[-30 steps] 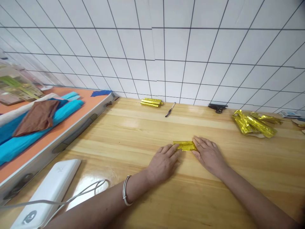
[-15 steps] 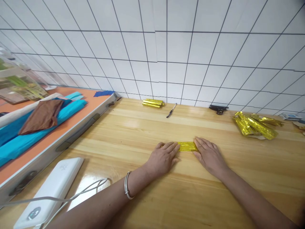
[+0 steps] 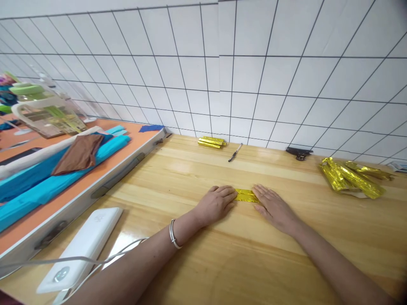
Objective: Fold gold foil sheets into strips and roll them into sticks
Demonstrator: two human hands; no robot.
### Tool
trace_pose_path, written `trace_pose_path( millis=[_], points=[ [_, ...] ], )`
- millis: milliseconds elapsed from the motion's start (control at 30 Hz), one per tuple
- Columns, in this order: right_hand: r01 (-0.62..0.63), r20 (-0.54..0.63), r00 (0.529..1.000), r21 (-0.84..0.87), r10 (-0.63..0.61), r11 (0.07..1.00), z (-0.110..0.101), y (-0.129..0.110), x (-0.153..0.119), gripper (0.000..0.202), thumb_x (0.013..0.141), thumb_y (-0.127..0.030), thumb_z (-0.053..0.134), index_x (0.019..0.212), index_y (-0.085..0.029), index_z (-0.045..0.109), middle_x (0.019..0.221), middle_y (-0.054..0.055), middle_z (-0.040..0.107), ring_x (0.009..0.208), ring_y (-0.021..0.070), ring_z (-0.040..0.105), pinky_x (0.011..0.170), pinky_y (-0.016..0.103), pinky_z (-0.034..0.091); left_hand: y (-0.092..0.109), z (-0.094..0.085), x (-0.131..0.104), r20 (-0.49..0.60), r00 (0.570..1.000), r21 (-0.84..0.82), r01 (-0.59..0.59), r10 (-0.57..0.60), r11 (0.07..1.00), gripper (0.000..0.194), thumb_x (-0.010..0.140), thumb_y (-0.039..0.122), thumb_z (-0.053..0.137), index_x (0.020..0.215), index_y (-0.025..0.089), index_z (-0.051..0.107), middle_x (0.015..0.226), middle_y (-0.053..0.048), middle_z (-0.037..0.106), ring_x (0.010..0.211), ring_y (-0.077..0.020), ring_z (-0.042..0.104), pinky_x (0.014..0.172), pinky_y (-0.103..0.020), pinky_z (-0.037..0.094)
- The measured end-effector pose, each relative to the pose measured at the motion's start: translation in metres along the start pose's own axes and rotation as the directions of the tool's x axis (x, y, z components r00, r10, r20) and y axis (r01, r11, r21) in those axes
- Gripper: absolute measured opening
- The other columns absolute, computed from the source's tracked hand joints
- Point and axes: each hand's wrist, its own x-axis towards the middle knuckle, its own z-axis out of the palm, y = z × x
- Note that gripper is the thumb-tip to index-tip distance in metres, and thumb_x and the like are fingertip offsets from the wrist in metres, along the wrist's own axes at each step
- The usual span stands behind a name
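Observation:
A flat, folded strip of shiny gold foil (image 3: 244, 195) lies on the wooden table between my hands. My left hand (image 3: 218, 203) rests on the strip's left end, fingers stretched out and palm down. On the right end my right hand (image 3: 273, 207) lies flat, its fingers extended and the thumb apart. Both hands press on the foil rather than grip it, and the ends beneath the fingers are hidden. A silver bangle (image 3: 174, 234) circles my left wrist.
Near the tiled wall sit folded gold foil pieces (image 3: 211, 142), a pen (image 3: 235, 153) and a black clip-like object (image 3: 299, 153). More gold foil (image 3: 351, 178) is heaped at right. At left are a white power bank (image 3: 82, 248) with cables and an orange surface holding blue rolls (image 3: 108, 154) and brown material (image 3: 78, 155).
The view has shifted left and slightly up. My right hand has come a little closer to the left, so a shorter piece of foil shows between them.

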Motion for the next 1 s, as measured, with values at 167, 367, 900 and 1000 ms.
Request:
trace_pose_path(
  millis=[167,367,900,1000],
  points=[
    [-0.031,-0.079,0.996,0.155,0.043,0.988,-0.006,0.017,-0.016,0.063,0.088,-0.04,0.044,0.143,-0.021,0.021,0.141,0.009,0.04,0.126,0.023,0.04,0.104,0.042,0.036,-0.004,0.004,0.0,-0.005,1.0,-0.081,0.002,-0.002,0.997,0.034,0.092,0.034,0.04,0.124,0.025,0.049,0.123,-0.004,0.055,0.117,-0.0191,0.046,0.096,-0.034,0.033],
    [0.012,-0.031,0.999,0.023,-0.011,1.0,-0.01,0.02,-0.018,0.045,0.091,-0.035,0.039,0.133,-0.022,0.044,0.14,0.009,0.041,0.129,0.0253,0.036,0.104,0.048,0.033,-0.007,0.002,0.002,0.007,1.0,-0.145,0.018,-0.017,0.989,0.034,0.09,0.033,0.044,0.123,0.026,0.051,0.122,-0.004,0.056,0.114,-0.0199,0.048,0.096,-0.035,0.034],
    [0.02,-0.205,0.978,-0.045,-0.029,0.999,-0.009,0.019,-0.016,0.04,0.086,-0.03,0.052,0.125,-0.022,0.048,0.118,0.008,0.06,0.108,0.0214,0.054,0.093,0.04,0.047,-0.024,0.001,0.008,-0.03,0.996,-0.198,-0.089,0.085,0.976,0.032,0.089,0.025,0.047,0.12,0.023,0.052,0.111,-0.006,0.061,0.105,-0.0184,0.055,0.093,-0.033,0.041],
    [0.048,-0.251,0.966,-0.061,-0.061,0.997,-0.009,0.017,-0.018,0.032,0.086,-0.027,0.051,0.118,-0.022,0.052,0.117,0.008,0.061,0.108,0.02,0.054,0.095,0.038,0.046,-0.025,0.004,0.008,-0.057,0.996,-0.191,-0.081,0.071,0.978,0.026,0.091,0.025,0.044,0.115,0.021,0.053,0.107,-0.007,0.064,0.103,-0.0177,0.056,0.091,-0.032,0.043]
  ],
)
